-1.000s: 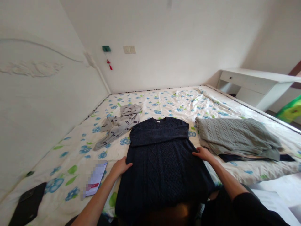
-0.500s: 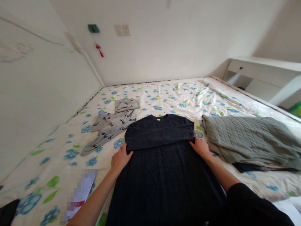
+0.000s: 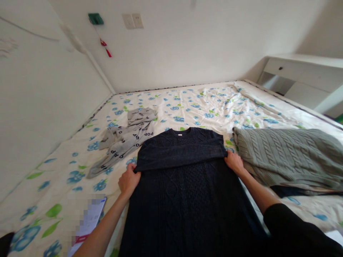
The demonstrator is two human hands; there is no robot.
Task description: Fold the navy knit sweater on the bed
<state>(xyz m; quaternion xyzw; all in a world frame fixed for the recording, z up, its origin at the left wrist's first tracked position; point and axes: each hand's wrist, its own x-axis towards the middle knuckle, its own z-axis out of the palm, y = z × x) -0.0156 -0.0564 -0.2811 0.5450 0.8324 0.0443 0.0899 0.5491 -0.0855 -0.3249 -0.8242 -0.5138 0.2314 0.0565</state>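
Note:
A dark navy cable-knit sweater (image 3: 184,200) lies spread out before me, its neckline with a small white label pointing away. Its sleeves are laid across the chest as a horizontal band. My left hand (image 3: 129,180) pinches the left end of that band at the sweater's side edge. At the opposite end, my right hand (image 3: 234,161) grips the sleeve edge between thumb and fingers. The band is stretched fairly straight between both hands. The sweater's bottom hem runs out of view below.
A floral sheet (image 3: 171,107) covers the bed. Left of the sweater lies a crumpled grey printed garment (image 3: 125,137); right, a folded grey-green cable-knit (image 3: 289,153) on darker cloth. A partly blurred paper (image 3: 89,217) is near my left forearm. A white desk (image 3: 302,78) stands at back right.
My hands have moved apart, left hand leftward and right hand rightward, pulling the sleeve band wider and tauter. The camera view has shifted slightly.

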